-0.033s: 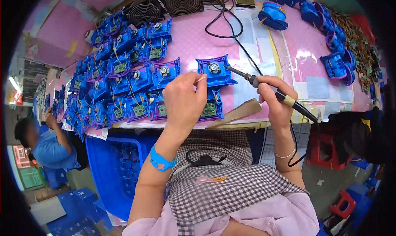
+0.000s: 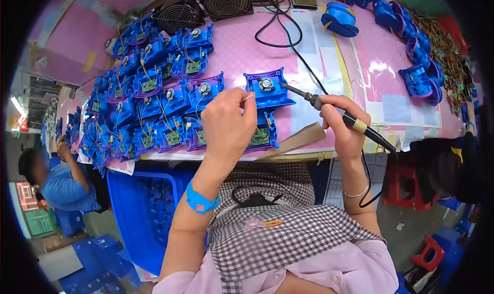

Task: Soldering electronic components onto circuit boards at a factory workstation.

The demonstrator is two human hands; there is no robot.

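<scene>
My right hand [image 2: 346, 124] grips a soldering iron [image 2: 378, 137] like a pen, its tip pointing left at the right side of a blue plastic housing [image 2: 280, 97]. Whether the tip touches the housing, I cannot tell. A round silver speaker [image 2: 266, 84] sits in that housing. Just left of it, my left hand [image 2: 229, 124] pinches a thin pale wire [image 2: 249, 97] between thumb and forefinger. Beneath that hand, nearer the table edge, lie more blue housings with green circuit boards [image 2: 260, 136], partly hidden by my fingers.
Rows of similar blue housings [image 2: 146, 109] cover the left of the table. Two black fans [image 2: 229, 3] stand behind. A black cable [image 2: 303, 62] crosses the table. Blue spool-shaped parts [image 2: 418, 82] line the right. A blue bin [image 2: 126, 211] stands below; a person [image 2: 67, 183] sits far left.
My left hand has shifted very slightly left, and the soldering iron stays in almost the same place.
</scene>
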